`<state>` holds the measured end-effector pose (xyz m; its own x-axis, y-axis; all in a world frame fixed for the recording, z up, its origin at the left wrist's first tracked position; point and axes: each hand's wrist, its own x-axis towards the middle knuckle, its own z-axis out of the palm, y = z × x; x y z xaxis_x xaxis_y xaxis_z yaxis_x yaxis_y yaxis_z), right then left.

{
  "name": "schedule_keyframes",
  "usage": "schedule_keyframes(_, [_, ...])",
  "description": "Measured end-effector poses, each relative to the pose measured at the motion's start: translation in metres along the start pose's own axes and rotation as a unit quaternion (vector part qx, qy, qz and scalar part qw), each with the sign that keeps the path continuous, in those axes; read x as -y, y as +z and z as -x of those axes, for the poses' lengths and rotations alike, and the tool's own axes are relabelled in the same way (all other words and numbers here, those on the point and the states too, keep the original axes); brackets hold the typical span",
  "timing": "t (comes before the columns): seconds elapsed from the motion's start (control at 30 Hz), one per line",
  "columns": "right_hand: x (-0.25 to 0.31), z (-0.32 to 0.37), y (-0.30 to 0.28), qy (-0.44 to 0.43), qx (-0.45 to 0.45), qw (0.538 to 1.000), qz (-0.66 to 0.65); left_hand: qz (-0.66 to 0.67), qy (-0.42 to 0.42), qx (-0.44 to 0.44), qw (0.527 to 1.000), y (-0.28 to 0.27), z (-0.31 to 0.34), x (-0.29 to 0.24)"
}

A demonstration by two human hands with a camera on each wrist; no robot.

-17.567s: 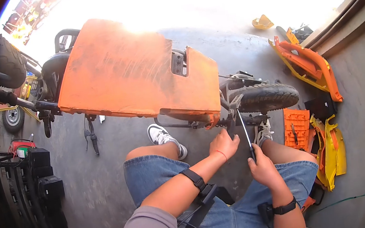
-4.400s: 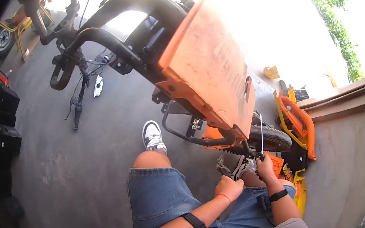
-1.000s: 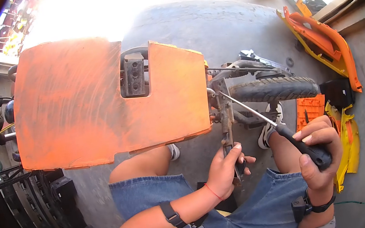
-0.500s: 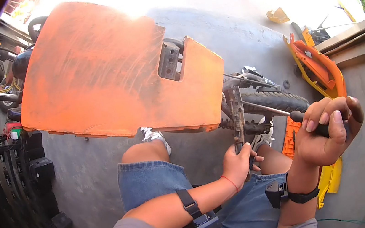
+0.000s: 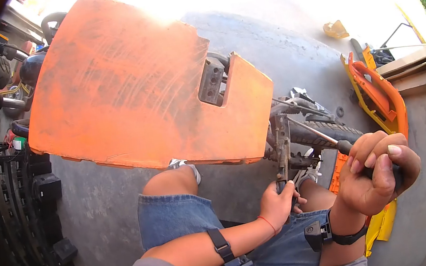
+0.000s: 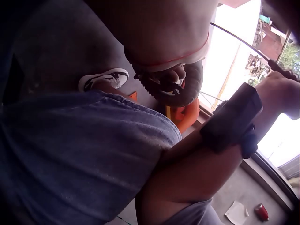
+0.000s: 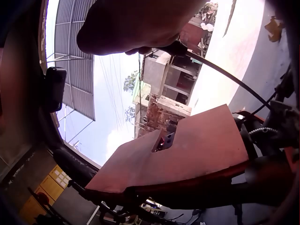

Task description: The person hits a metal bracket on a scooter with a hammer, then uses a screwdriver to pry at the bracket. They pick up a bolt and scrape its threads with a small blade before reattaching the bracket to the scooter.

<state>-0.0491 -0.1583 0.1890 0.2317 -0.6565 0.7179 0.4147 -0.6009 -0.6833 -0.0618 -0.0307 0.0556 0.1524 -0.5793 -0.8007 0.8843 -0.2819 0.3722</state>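
Observation:
My left hand grips the dark lower end of a narrow metal bar with a coil spring along it. The bar stands beside the rear end of an overturned two-wheeler's orange panel. Curled fingers of my right hand hold a screwdriver by its black handle. Its shaft slants down-left, the tip right at the bar's upper part. In the right wrist view, the screwdriver shaft runs to the metal parts near a spring. The left fingers are hidden in the left wrist view.
The tyre lies behind the screwdriver. Orange and yellow body panels rest by the wall ledge at the right. Black boxes line the left side. My knees and shoes flank the work.
Earlier the screwdriver pointed up and the left hand's piece showed apart from the two-wheeler; now both are at its rear. Over the last second my right hand turned over, flattening the shaft's slant.

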Motion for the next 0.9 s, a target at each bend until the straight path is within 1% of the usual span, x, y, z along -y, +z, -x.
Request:
schedule_keyframes(0.03, [-0.006,0.004,0.001,0.000,0.002,1.000,-0.001,0.007,0.004,0.002,1.000,0.001,0.000,0.001])
schedule_keyframes(0.1, [-0.031,0.017,0.002,0.066,0.008,0.998,0.015,0.010,-0.003,0.003,1.000,0.002,0.000,0.001])
schedule_keyframes(0.13, [-0.035,0.022,0.005,0.074,0.014,0.996,0.044,0.010,-0.013,0.003,1.000,0.002,-0.001,0.000])
schedule_keyframes(0.17, [-0.026,0.021,0.003,0.059,0.040,0.997,0.041,0.003,-0.005,0.010,1.000,0.002,-0.003,-0.001])
schedule_keyframes(0.23, [0.001,0.006,0.007,0.005,0.040,0.999,-0.009,0.011,-0.004,0.007,1.000,0.002,-0.002,0.003])
schedule_keyframes(0.27, [0.009,0.004,0.007,-0.010,0.032,0.999,0.002,0.020,-0.005,0.015,1.000,0.001,-0.001,0.003])
schedule_keyframes(0.3, [0.003,0.006,0.006,-0.018,0.034,0.999,0.000,0.020,0.002,0.020,1.000,0.001,-0.002,0.002])
schedule_keyframes(0.37, [-0.028,0.023,-0.001,0.064,0.049,0.996,0.045,0.011,-0.013,0.018,1.000,-0.002,-0.004,0.003])
schedule_keyframes(0.4, [-0.037,0.022,0.005,0.064,0.071,0.993,0.077,0.005,-0.017,0.017,1.000,-0.003,-0.003,0.001])
schedule_keyframes(0.43, [-0.037,0.021,0.006,0.048,0.068,0.994,0.070,-0.001,-0.012,0.021,1.000,-0.002,-0.001,-0.001])
schedule_keyframes(0.53, [0.004,0.006,0.011,-0.006,0.044,0.999,-0.016,0.003,-0.008,0.012,1.000,-0.002,0.000,-0.002])
schedule_keyframes(0.57, [0.007,0.006,0.012,-0.002,0.048,0.999,-0.017,0.012,-0.011,0.009,1.000,-0.002,-0.001,0.001])
schedule_keyframes(0.63, [-0.020,0.019,0.008,0.040,0.100,0.992,0.067,0.000,-0.001,0.019,1.000,-0.004,-0.001,0.001])
schedule_keyframes(0.67, [-0.038,0.029,0.004,0.064,0.095,0.989,0.094,-0.002,-0.001,0.020,1.000,-0.004,-0.001,0.000])
schedule_keyframes(0.7, [-0.032,0.025,0.006,0.063,0.092,0.989,0.095,-0.011,-0.004,0.018,1.000,-0.004,0.001,-0.001])
schedule_keyframes(0.77, [-0.009,0.008,0.014,0.013,0.078,0.996,0.039,-0.018,-0.004,0.019,1.000,-0.004,0.001,-0.005])
schedule_keyframes(0.8, [0.001,0.003,0.014,-0.005,0.057,0.998,0.013,-0.015,-0.009,0.015,1.000,-0.004,0.003,-0.006])
schedule_keyframes(0.83, [0.005,0.003,0.014,0.010,0.033,0.999,-0.002,-0.011,-0.014,0.012,1.000,-0.003,0.002,-0.006])
schedule_keyframes(0.9, [-0.016,0.008,0.007,0.065,0.063,0.995,0.045,-0.009,-0.014,0.011,1.000,-0.004,0.001,-0.004])
